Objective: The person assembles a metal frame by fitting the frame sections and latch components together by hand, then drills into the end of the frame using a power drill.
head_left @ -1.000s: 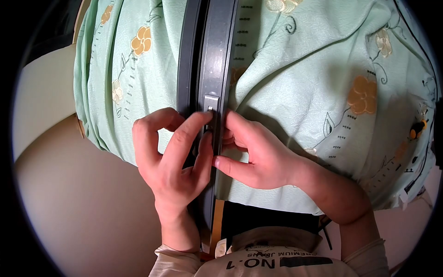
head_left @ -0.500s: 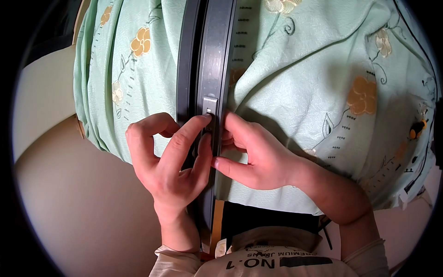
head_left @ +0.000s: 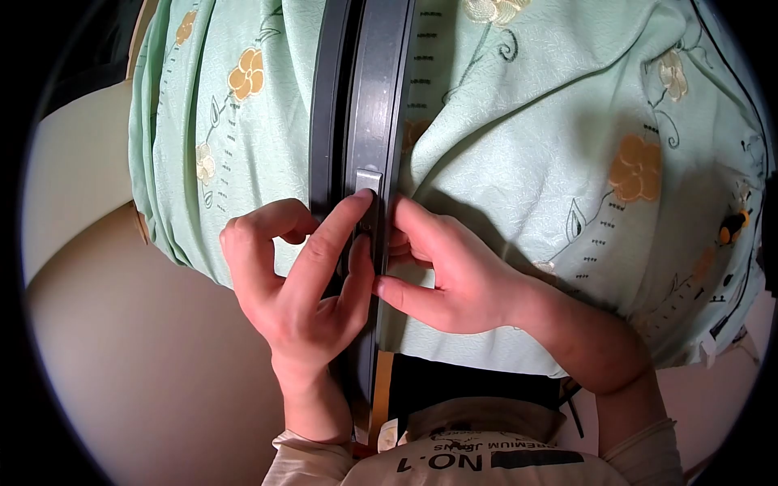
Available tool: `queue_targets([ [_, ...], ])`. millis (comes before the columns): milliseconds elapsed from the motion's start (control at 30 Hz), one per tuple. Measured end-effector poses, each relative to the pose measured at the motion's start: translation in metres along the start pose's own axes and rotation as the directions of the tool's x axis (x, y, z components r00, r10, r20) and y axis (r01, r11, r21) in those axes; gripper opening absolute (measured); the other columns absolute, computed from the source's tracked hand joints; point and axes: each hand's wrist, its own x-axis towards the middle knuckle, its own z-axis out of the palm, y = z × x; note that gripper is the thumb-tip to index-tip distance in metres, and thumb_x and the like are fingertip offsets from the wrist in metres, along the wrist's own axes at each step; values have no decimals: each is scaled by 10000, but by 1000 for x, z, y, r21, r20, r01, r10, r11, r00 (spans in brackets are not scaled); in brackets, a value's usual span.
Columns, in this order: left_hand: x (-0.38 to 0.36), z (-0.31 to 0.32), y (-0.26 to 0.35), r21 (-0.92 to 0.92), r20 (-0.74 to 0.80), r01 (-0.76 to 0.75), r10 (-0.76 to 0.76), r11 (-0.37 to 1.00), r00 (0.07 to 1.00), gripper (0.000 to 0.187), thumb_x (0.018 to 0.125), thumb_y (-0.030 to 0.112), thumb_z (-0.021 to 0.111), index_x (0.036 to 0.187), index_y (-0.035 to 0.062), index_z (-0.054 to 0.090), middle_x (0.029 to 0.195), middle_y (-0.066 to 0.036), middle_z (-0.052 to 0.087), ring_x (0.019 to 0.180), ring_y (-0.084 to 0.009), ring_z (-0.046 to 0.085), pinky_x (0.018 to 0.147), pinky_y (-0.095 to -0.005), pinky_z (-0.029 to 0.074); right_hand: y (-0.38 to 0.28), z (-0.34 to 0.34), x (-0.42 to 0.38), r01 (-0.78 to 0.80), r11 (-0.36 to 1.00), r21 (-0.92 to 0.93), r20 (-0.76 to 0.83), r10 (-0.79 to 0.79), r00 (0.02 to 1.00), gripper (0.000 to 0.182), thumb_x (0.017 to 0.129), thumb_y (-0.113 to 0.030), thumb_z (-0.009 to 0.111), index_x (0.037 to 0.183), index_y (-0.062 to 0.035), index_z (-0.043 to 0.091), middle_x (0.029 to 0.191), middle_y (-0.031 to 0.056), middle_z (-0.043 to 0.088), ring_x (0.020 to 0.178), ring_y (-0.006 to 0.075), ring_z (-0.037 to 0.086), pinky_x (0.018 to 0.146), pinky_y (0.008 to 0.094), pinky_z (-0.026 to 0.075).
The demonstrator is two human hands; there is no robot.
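In the head view, our left hand (head_left: 296, 283) presses one extended fingertip on the small latch (head_left: 369, 185) of the dark window frame (head_left: 374, 89). Just right of that latch, our right hand (head_left: 458, 271) pinches the frame's edge, fingers together, amid the green floral curtain (head_left: 551, 146).

Cream long sleeves (head_left: 648, 441), pale top (head_left: 486, 462) printed "NO.1" in black

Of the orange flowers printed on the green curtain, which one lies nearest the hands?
The orange flower just right of the grey window frame, half hidden in a curtain fold above the right hand. The others sit far out toward the curtain's edges.
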Motion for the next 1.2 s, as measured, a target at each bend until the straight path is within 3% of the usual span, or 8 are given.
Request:
queue_targets([
  [400,-5,-1,-1,-7,-24,29,-29,1000,999,467,618,66,800,1079,143,795,862,-30,503,743,-181,485,700,-325,380,2,1,0,35,999,9,7,-35,999,639,933,34,612,1500,18,316,1288,114,590,1211,190,604,1047,355,493],
  [467,-2,-4,-1,44,45,-29,27,999,999,542,564,-20,760,1093,95,793,921,-65,495,751,-188,518,684,-301,452,3,0,0,30,999,9,2,-30,1000,631,931,34,613,1491,19,323,1284,114,591,1207,188,606,1043,353,495],
  [800,-8,-2,4,121,-33,-11,15,993,999,517,562,-16,777,1059,124,804,865,-44,482,731,-172,505,655,-304,433,3,-1,0,24,1000,-18,2,-24,1000,578,910,35,634,1429,36,379,1258,119,604,1172,188,620,1023,353,504],
  [833,-10,0,3,109,-50,2,4,994,999,464,598,32,790,1047,147,806,841,-27,478,721,-165,485,672,-315,398,4,1,1,23,1000,-18,1,-23,1000,578,910,35,634,1429,36,379,1258,119,604,1172,188,620,1023,353,504],
  [900,-10,2,2,98,-67,14,-7,995,998,412,634,79,803,1036,170,809,817,-11,473,710,-158,465,689,-325,364,8,4,3,213,975,-69,-94,-218,971,287,895,-9,629,1112,54,452,1001,212,699,955,314,719,797,386,556],
  [1133,-4,0,2,79,1,-1,1,997,1000,432,635,87,794,1059,169,801,849,-17,478,728,-176,462,713,-340,363,6,3,2,201,976,-78,-93,-208,974,290,892,-10,629,1112,56,452,979,209,703,947,312,721,793,386,555],
  [1200,-3,-1,2,87,15,-2,1,996,1000,437,637,88,792,1066,169,798,856,-19,480,732,-179,464,717,-343,363,1,0,0,-1,1000,-13,-19,1,1000,573,908,31,633,1423,42,381,1241,133,614,1164,199,630,1016,359,509],
])
